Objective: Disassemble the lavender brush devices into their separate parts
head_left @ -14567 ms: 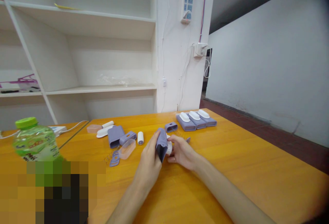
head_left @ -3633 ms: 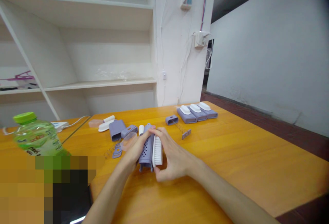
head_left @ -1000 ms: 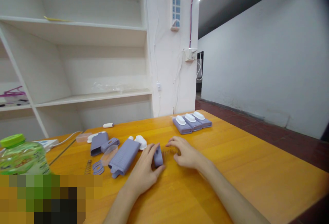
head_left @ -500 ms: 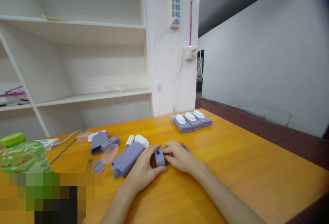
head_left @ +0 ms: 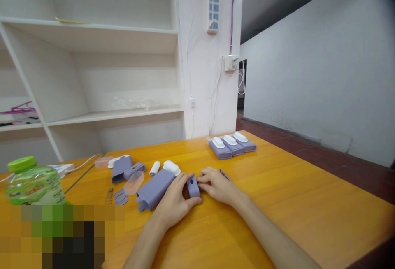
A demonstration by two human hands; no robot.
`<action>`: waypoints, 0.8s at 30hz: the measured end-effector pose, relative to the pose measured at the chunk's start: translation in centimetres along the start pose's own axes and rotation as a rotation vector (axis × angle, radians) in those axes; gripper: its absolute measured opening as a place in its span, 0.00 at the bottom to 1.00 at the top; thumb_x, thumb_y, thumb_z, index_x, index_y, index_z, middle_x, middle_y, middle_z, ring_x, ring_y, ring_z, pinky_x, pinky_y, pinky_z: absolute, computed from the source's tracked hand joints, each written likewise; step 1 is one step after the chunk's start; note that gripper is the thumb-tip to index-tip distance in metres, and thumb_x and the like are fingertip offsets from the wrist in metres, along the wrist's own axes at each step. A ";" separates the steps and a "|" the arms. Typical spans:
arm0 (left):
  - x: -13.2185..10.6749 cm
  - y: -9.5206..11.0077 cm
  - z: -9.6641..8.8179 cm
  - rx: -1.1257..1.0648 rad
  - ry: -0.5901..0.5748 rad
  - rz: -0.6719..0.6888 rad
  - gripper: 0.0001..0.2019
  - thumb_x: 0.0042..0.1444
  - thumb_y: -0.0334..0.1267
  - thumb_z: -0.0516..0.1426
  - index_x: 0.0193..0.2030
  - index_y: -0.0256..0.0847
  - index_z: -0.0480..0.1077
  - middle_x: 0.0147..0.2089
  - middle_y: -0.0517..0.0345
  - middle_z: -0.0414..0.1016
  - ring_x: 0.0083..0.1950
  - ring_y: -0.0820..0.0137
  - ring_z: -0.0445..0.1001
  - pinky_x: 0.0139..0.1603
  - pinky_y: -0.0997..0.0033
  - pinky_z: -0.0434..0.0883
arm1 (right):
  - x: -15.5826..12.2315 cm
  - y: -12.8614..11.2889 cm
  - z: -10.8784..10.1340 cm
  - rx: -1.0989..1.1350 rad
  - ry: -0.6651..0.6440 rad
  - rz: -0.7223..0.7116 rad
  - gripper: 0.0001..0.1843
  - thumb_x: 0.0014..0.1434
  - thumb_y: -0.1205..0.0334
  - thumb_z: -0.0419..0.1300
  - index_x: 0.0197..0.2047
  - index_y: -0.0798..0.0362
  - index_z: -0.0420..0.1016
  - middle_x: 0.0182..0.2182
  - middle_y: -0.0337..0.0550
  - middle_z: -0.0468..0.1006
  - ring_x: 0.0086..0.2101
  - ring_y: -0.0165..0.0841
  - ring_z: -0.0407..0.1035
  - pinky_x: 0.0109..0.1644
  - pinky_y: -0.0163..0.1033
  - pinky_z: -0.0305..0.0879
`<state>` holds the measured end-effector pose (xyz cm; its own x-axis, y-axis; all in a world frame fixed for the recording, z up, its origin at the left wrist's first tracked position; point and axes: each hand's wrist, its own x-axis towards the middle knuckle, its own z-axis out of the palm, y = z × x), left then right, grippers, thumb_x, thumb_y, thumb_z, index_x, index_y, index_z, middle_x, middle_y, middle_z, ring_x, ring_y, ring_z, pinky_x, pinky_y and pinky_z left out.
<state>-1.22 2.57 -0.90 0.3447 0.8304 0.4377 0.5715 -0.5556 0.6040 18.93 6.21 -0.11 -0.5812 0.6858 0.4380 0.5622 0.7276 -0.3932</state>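
On my far left stands a green-capped bottle [head_left: 31,178]. Right of it, loose parts are spread on the counter [head_left: 308,203]: a coil spring [head_left: 108,196], a flat purple clip [head_left: 120,197], a clear cover [head_left: 134,182], a purple housing [head_left: 121,168], a white roller [head_left: 154,168] and a white brush head [head_left: 171,167]. They lie apart in a loose fan, each reachable without disturbing the next, as I read it.

The long perforated purple casing [head_left: 154,188] lies flat just beside my left hand [head_left: 175,201], its long axis running diagonally from near-left to far-right and its open end toward me.

The left hand's grip is closed around the small purple end cap [head_left: 193,186], thumb near me and fingers behind. The cap sits at the counter's middle, between both hands, standing on edge. Its long axis runs up and away from me, and its broad face with a dark hole is turned toward me and a little left. Resting it on the counter steadies it, I judge.

My right hand [head_left: 216,184] meets the cap's right side with curled fingertips. I cannot tell whether that grip clamps the cap or only touches it.

A small purple tab [head_left: 224,174] peeks out behind the right hand. Farther right and back, three assembled purple brushes [head_left: 232,144] lie side by side, white tops up, well apart from the loose parts.
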 end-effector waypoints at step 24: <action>-1.4 -0.4 2.2 0.430 0.393 0.007 0.37 0.54 0.19 0.48 0.72 0.42 0.52 0.78 0.46 0.38 0.78 0.55 0.36 0.74 0.39 0.48 | -0.1 -1.3 1.0 -0.139 0.290 0.182 0.18 0.63 0.63 0.59 0.56 0.49 0.74 0.53 0.53 0.71 0.54 0.47 0.65 0.60 0.53 0.61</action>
<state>-0.31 1.71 -3.28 0.0938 0.7033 0.7047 0.8498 -0.4253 0.3114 17.63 5.21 -0.41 -0.2848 0.7555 0.5900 0.7270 0.5714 -0.3808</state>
